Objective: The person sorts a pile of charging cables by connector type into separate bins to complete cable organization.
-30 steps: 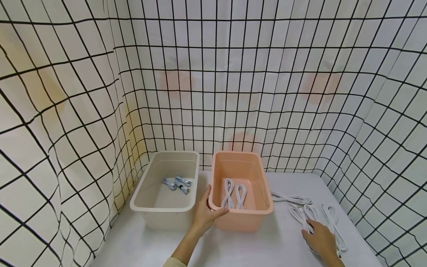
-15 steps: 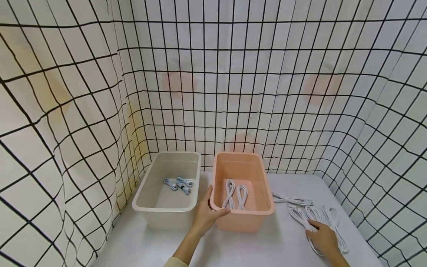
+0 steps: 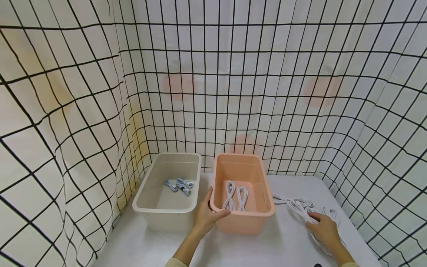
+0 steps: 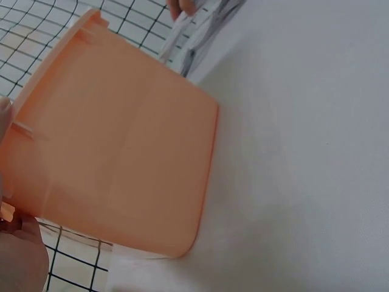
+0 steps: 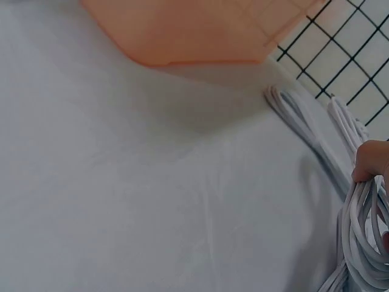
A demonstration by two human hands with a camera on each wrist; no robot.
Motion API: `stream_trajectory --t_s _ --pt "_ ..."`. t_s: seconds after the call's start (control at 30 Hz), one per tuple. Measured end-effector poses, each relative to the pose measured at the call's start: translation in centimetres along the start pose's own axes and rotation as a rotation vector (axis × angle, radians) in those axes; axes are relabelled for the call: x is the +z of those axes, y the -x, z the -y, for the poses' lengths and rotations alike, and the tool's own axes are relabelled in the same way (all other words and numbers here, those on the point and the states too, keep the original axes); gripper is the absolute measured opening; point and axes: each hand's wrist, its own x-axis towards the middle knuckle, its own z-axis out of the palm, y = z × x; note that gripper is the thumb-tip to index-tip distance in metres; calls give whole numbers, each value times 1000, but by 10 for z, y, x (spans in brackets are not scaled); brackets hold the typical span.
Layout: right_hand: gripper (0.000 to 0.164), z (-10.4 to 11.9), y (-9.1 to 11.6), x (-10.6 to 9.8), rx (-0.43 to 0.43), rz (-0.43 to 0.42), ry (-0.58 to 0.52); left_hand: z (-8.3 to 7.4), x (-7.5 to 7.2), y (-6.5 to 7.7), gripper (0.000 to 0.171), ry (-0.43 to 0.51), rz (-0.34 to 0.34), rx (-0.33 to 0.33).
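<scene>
Left hand (image 3: 205,218) grips the pink bin (image 3: 263,214) holding two white cables (image 3: 235,193); at 9 o'clock, the beige bin (image 3: 160,207) holds blue ones (image 3: 178,184); right hand's (image 3: 325,231) fingers curl around counter cables (image 3: 301,205).

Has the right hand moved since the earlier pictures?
Yes. The right hand moved slightly away from the person, gathering the white cables closer to the pink bin.

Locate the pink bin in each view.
Head: pink bin at bottom centre, left hand gripping its near left corner.
Left wrist: fills the left half, seen from outside.
Right wrist: only its base at the top edge.
Shared landmark: white cables beside it.
</scene>
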Motion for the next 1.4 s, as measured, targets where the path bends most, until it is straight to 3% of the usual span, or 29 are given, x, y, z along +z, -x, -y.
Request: stream_trajectory --t_s 0.8,1.4 --pt "50 34 -11 -36 -94 -6 14 4 2 -3 119 41 3 -7" --pt "49 82 -25 -55 -181 -62 -13 5 2 -3 118 47 -7 -4"
